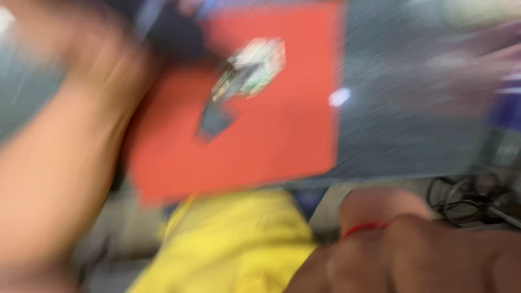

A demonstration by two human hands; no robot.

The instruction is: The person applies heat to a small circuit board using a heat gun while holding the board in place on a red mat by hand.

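Fingers of left hand point(103, 65) lost in motion blur, spread or curl cannot tell. Right hand point(434, 249) low at frame bottom, grip also unreadable. Small circuit board point(244, 81) lies on red mat point(282, 141), long axis diagonal, right of left hand, which is nearer. Yellow cloth point(233, 244) below mat.

The left forearm is being held up along the left side of the frame, rising from the lower left to the left hand point(108, 59) at the upper left, so blurred that its fingers cannot be made out. The right hand point(412, 249) is being kept low at the lower right edge, a thin red thread being worn around its wrist; its grip cannot be told.
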